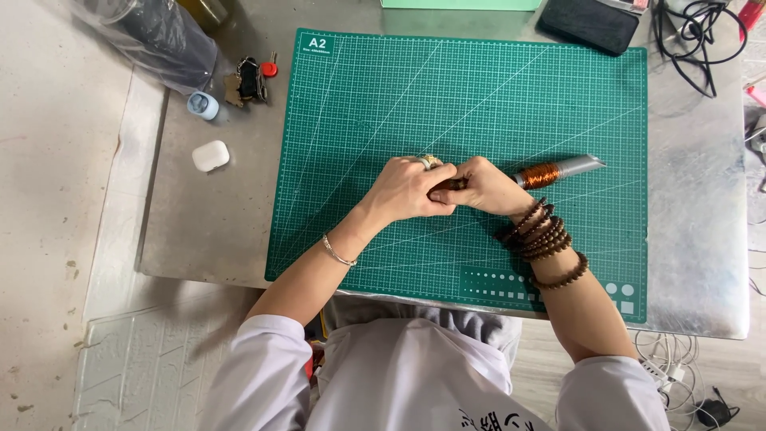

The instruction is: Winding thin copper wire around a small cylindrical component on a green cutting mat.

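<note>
My left hand [408, 190] and my right hand [483, 185] meet over the middle of a green cutting mat [479, 88]. Both hands are closed around a grey metal rod [568, 167] that sticks out to the right. A band of copper wire [540, 174] is wound around the rod just past my right hand. The rod's part inside my hands is hidden, except a dark bit between the fingers. A ring sits on my left hand, a thin bracelet on that wrist, and brown bead strands circle my right wrist.
The mat lies on a grey metal table [702, 239]. A white earbud case [211, 156], a small blue case [203, 105] and keys [249, 80] lie at the left. A black pouch [589, 24] and black cables [698, 40] sit at the far right.
</note>
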